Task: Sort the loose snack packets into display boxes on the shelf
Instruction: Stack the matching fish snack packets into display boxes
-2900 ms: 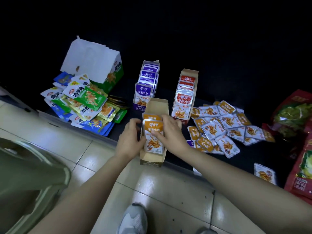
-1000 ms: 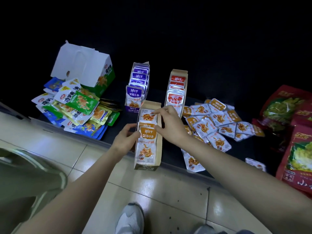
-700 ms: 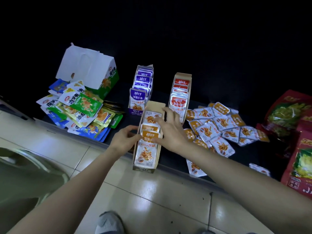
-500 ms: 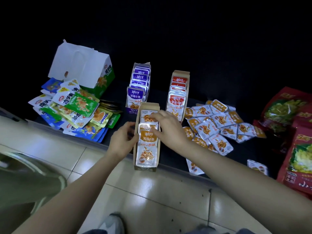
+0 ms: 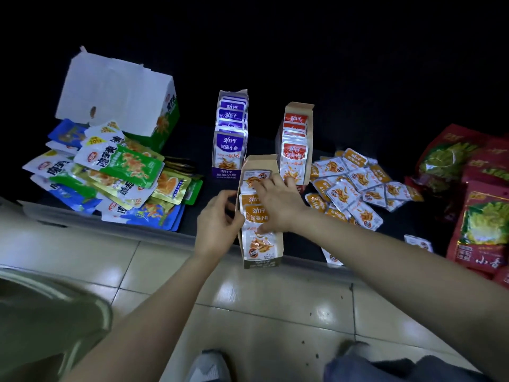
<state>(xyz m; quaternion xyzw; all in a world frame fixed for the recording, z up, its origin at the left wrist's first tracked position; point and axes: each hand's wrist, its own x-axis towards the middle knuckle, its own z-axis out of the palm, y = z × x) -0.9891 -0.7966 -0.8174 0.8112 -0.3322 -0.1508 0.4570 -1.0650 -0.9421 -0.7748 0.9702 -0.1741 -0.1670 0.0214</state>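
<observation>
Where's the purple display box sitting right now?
The purple display box stands on the dark shelf, centre-left in the head view, between the white-and-green carton on its left and the red display box on its right.

Orange packets (image 5: 257, 213) lie overlapped inside a tan display box (image 5: 262, 262) on the shelf (image 5: 205, 161).

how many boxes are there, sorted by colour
purple box: 1
red-packet brown box: 1
orange-packet brown box: 1
white and green box: 1
total: 4
</observation>
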